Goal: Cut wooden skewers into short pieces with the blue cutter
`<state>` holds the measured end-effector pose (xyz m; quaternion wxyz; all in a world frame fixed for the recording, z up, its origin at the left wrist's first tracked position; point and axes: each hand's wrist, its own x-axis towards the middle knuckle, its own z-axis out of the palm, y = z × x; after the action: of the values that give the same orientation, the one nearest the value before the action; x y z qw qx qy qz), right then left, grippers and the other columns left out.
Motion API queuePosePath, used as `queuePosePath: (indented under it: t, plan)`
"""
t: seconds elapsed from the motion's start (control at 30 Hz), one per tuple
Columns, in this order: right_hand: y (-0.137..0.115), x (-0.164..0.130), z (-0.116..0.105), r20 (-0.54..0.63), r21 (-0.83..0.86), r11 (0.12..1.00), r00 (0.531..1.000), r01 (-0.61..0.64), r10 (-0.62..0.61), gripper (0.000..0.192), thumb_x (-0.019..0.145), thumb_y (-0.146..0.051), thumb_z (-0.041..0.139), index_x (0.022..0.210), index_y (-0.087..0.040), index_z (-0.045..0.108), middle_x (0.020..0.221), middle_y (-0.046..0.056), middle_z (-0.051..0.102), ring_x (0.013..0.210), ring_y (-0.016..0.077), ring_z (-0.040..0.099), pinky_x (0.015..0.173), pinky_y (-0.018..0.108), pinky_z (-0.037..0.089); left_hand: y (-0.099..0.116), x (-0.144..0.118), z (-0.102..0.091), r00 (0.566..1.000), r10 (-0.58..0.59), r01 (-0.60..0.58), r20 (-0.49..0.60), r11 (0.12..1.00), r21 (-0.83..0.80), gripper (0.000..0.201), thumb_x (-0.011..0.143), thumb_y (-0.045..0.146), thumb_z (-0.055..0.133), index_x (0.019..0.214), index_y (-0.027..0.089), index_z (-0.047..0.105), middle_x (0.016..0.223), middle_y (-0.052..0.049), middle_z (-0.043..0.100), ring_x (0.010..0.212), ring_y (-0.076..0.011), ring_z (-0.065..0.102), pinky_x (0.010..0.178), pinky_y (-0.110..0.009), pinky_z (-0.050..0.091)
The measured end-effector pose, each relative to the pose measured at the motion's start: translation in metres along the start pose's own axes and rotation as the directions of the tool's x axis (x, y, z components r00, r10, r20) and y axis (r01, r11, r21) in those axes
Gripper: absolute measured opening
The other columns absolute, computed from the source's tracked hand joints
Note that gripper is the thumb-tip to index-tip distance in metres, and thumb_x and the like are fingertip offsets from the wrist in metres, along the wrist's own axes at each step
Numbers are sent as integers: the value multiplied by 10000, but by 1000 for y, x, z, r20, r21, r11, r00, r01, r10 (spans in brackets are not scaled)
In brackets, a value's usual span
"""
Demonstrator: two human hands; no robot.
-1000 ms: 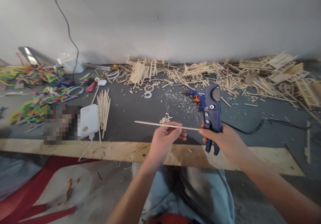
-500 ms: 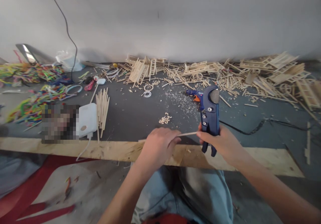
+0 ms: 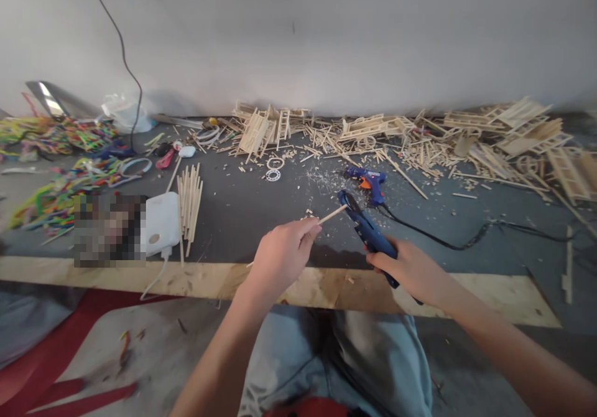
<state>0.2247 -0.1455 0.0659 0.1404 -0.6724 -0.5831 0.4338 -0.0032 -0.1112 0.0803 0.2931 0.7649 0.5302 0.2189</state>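
Above the near wooden edge of the workbench (image 3: pixel 140 275), left hand (image 3: pixel 280 256) closed in a pinch on a thin wooden stick (image 3: pixel 332 214); stick runs up and right out of the thumb and forefinger, free tip touching or just short of the head of the blue cutter (image 3: pixel 368 233); a short bit of the stick's other end shows below the hand. Right hand (image 3: pixel 410 271) wrapped around the cutter's handles, tool tilted with its head toward the upper left; whether its blade is open cannot be told. Just beyond the cutter head, a blue and orange glue gun (image 3: pixel 368 182) lies on the dark mat, its black cord trailing right. Bundle of long sticks (image 3: pixel 190 200) well to the left, beside a white charger (image 3: pixel 161 223). Stick-built frames and offcuts (image 3: pixel 373 134) heaped along the wall.
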Motion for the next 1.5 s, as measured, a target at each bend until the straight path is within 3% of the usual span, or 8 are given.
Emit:
queuePosePath:
  t: [0.23, 0.47, 0.83, 1.17, 1.5]
  plan:
    - [-6, 6, -5, 14, -16, 1000, 1000, -8, 8, 192, 793, -346, 509, 847, -205, 627, 692, 6, 632, 617, 171, 559, 542, 263, 353, 7, 5, -1, 996, -72, 61, 59, 983, 172, 293, 940, 321, 370, 902, 255, 653, 792, -13, 684, 640, -153, 566, 573, -248, 331]
    - [-7, 16, -6, 30, -45, 999, 999, 25, -24, 205, 787, -361, 518, 846, -205, 637, 711, 19, 653, 626, 176, 572, 541, 275, 354, 2, 10, -1, 993, -108, 99, 40, 978, 185, 298, 939, 339, 368, 995, 287, 657, 891, -22, 714, 745, -190, 620, 607, -265, 353]
    - [-11, 40, -4, 48, -94, 993, 997, 67, -63, 204, 788, -385, 537, 765, -203, 626, 692, 19, 665, 636, 179, 593, 553, 275, 362, -7, 16, -3, 989, -142, 131, 40, 969, 212, 318, 935, 342, 353, 936, 265, 661, 750, -40, 674, 670, -196, 599, 583, -265, 342]
    - [-19, 93, 0, 44, -10, 999, 998, 51, -51, 292, 786, -446, 570, 653, -186, 582, 653, 60, 667, 537, 168, 606, 489, 268, 409, -33, 51, -17, 981, -192, 174, 38, 944, 280, 337, 929, 373, 334, 1042, 285, 640, 946, -65, 702, 806, -244, 620, 632, -295, 373]
    - [-32, 129, 4, 57, -14, 1000, 998, 1, 0, 426, 793, -567, 533, 634, -174, 577, 631, 90, 655, 495, 165, 591, 445, 273, 419, -49, 86, -29, 975, -213, 171, 69, 907, 385, 346, 911, 395, 338, 996, 263, 646, 974, -86, 683, 808, -246, 588, 617, -313, 360]
